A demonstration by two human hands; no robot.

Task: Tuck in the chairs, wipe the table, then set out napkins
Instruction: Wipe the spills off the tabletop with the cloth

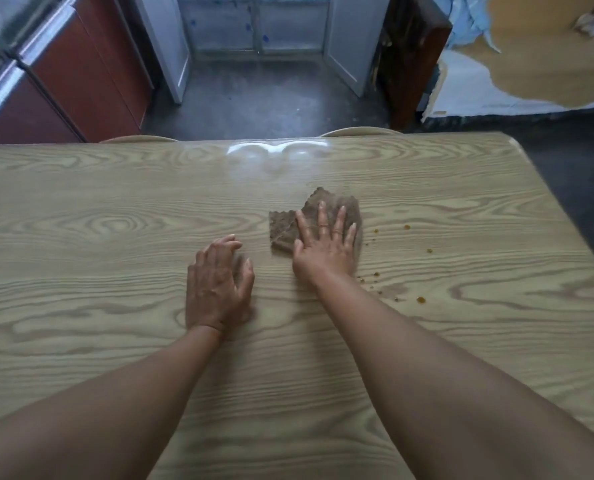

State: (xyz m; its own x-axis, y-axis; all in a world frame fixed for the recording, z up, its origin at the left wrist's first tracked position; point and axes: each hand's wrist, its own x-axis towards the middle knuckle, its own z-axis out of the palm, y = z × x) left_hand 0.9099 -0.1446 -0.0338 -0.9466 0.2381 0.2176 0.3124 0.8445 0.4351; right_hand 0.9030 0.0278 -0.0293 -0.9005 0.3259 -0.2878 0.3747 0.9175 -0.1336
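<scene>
While the wood-grain table fills most of the view from near edge to far edge, dark floor shows beyond it. Far left: red-brown cabinets with metal trim. Far centre: pale double door, both leaves swung open. Left chair back and right chair back just peek over the far table edge, close against it.

Both bare forearms reach in from the near edge. Right hand sits right of table centre, flat, fingers straight and spread, palm pressing down on the brown cloth. Left hand is just left of and nearer than the cloth, apart from it, heel on the tabletop, fingers loosely curled, holding nothing.

Cloth lies flat on the table, zigzag-cut edge, its left and far parts sticking out from under the right hand. Small brown droplets are scattered on the table right of the right hand and beside its wrist.
</scene>
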